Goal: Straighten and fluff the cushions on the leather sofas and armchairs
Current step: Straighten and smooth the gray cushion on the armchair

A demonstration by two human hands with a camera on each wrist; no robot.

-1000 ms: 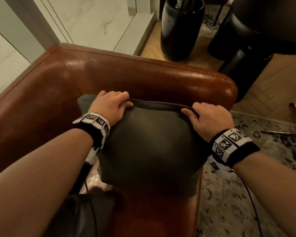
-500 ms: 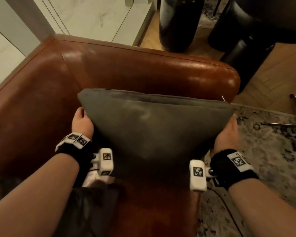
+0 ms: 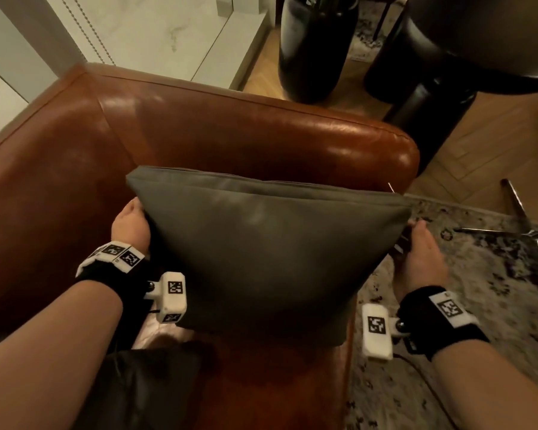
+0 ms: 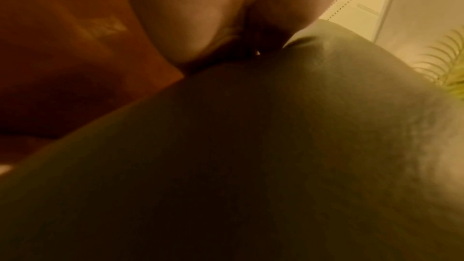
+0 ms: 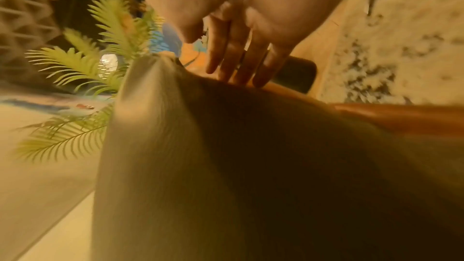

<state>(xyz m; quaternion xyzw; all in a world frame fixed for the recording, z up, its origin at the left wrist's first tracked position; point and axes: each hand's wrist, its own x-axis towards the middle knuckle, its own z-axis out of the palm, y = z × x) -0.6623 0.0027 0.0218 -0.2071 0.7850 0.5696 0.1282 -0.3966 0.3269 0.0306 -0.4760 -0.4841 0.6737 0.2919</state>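
My left hand [image 3: 130, 228] and right hand [image 3: 420, 255], fingers straight, press the grey cushion [image 3: 261, 249] upright on the brown leather armchair [image 3: 230, 135]. A black planter [image 3: 316, 48] stands behind; patterned rug [image 3: 494, 305] over wood floor [image 3: 494, 144].

- Both forearms are bare, with no sleeves.
- The left hand [image 3: 130, 225] has a black fabric wristband [image 3: 112, 276] behind it, topped by a white strip of square black-and-white coded markers.
- A small white box-shaped camera module [image 3: 172, 297] juts from the inner side of that band on a short mount, with a coded marker on its face.
- The right hand [image 3: 418, 259] has the same black wristband [image 3: 438, 321], bearing one white marker tile.
- Its white camera module [image 3: 377, 330] also carries a coded marker; a thin dark cable trails below it.
- Dark clothing [image 3: 143, 389] shows at the lower edge.
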